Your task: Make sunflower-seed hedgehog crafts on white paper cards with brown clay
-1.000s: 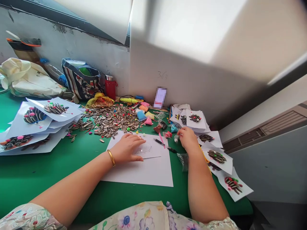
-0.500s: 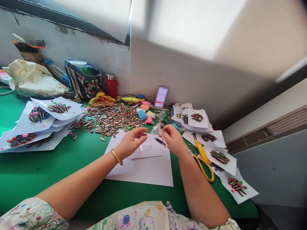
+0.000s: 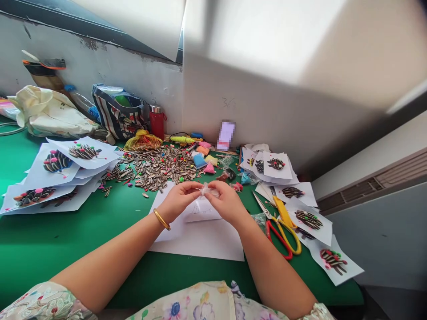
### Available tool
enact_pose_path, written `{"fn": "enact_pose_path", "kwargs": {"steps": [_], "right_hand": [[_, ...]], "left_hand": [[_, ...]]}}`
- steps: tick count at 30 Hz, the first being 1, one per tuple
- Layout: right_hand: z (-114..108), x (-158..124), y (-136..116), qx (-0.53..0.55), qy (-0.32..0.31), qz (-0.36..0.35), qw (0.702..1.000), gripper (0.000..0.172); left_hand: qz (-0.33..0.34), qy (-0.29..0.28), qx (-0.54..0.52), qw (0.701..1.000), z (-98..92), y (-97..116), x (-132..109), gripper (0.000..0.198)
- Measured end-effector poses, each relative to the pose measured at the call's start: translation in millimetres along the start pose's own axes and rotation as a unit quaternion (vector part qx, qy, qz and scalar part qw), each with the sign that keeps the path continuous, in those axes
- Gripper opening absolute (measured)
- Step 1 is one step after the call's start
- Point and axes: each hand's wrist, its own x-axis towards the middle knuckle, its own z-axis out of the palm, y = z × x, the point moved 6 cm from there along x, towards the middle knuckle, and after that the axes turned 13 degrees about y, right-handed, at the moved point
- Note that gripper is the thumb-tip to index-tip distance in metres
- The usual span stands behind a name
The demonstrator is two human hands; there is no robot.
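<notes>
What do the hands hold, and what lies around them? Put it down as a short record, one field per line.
Left hand: pinching crumpled clear plastic
Right hand: pinching the same clear plastic
Beneath: small sheet with a line drawing, over a larger white sheet
Right side: scissors with red and yellow handles; sheets bearing seed figures
Left side: more such sheets, overlapping
Beyond: heap of striped seeds; red bottle
Surface: green table
</notes>
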Motion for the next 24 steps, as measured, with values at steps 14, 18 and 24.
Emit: {"fn": "enact_pose_path", "kwargs": {"steps": [14,18,24], "right_hand": [[2,1,22,-0.013,0.023,-0.022,0.999,0.018],[-16,5,55,-0.056,0.089,0.005,0.994,0.031],[-10,3,71,-0.088,0.074,0.013,0.993,0.032]], "left_hand": [[0.182,0.034,0.24,0.953,-15.4,8,-1,0.022],[0.145,0.07,0.194,0.968,-25.2,0,9,0.025],[0.074,0.052,0.153,0.984,-25.8,-7,13,0.035]]}}
